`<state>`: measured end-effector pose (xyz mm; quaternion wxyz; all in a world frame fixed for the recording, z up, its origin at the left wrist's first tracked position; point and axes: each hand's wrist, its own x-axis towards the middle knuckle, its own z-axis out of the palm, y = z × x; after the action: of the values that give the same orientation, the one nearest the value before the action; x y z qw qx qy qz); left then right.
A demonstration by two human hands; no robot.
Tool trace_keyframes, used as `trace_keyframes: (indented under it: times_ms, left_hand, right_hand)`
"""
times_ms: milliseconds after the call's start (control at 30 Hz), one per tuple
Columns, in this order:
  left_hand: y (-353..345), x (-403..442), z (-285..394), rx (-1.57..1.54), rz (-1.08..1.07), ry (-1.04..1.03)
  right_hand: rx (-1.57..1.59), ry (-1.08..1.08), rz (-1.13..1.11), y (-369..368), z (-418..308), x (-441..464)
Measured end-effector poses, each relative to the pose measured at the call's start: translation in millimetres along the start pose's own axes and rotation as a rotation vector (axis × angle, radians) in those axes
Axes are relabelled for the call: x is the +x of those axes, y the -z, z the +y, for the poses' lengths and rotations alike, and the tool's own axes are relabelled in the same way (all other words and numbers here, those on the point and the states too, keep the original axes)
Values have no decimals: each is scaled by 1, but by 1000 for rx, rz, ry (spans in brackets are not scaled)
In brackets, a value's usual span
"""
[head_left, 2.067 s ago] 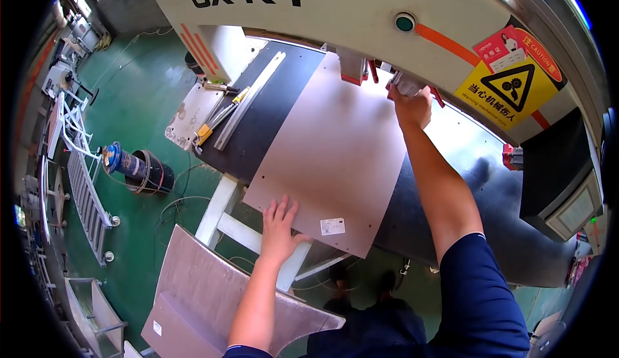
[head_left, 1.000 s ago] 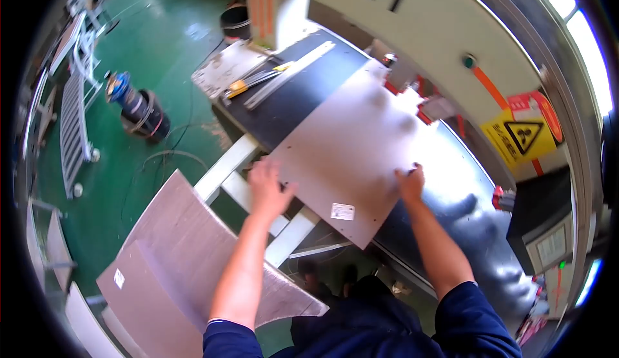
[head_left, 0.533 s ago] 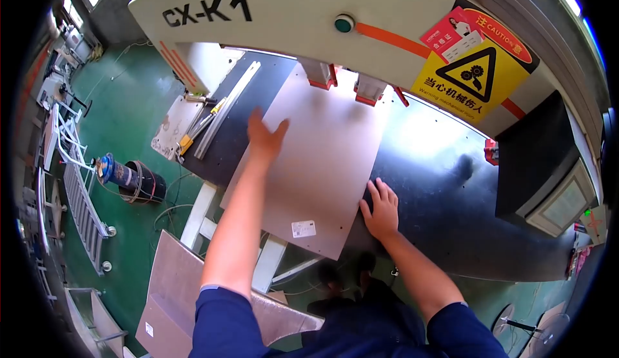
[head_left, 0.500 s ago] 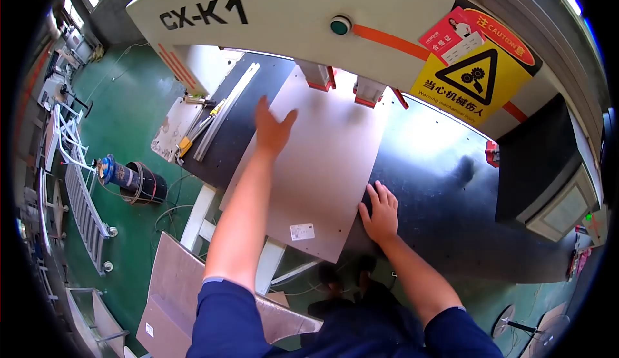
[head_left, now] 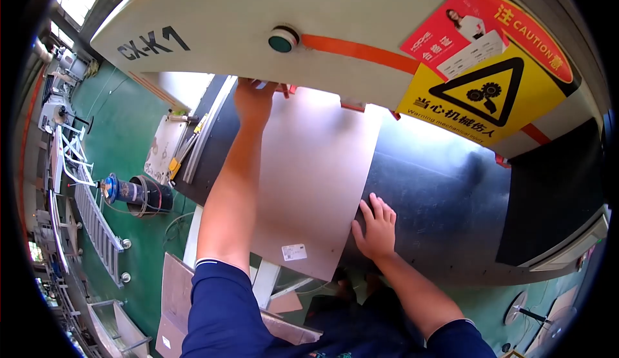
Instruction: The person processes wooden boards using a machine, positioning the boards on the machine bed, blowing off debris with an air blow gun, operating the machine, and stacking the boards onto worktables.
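A flat brownish panel [head_left: 303, 177] with a white label [head_left: 294, 251] lies on the dark machine table [head_left: 438, 197], its far end under the machine's beam [head_left: 361, 19]. My left hand [head_left: 253, 103] reaches to the beam's lower edge at the panel's far left, beside a small red part [head_left: 284, 90]. The beam partly hides its fingers, so whether they hold anything cannot be made out. My right hand [head_left: 376, 228] lies open on the dark table, fingers spread, its thumb side close to the panel's right edge.
A green button [head_left: 284, 39] and a yellow warning sign [head_left: 480, 93] are on the beam. Left of the panel lie long metal strips [head_left: 209, 129] and a yellow-handled tool [head_left: 174, 168]. A black box-shaped housing [head_left: 554, 190] stands at right. More panels [head_left: 177, 293] lean below the table.
My left hand has moved forward from above the panel to the beam's lower edge. The view has shifted closer to the beam. My right hand stays beside the panel's right edge.
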<state>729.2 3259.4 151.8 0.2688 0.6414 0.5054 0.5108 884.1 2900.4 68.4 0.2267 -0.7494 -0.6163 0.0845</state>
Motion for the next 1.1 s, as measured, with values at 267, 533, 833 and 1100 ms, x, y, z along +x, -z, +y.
trace_keyframes:
  times_ms: [267,533,833,1100]
  left_hand:
    - [1,-13,2,-13,-31,75]
    - [95,-221,-7,742,-520,28]
    - [156,-386,26,415,-93,606]
    - [148,-413,3,179,9,440]
  right_hand:
    - [-9,14,2,0,-4,1]
    - [12,17,16,-3,-3,-1]
    - [-41,52,70,-18,-3,-7]
    - [-147,161,128,-44,21,-10]
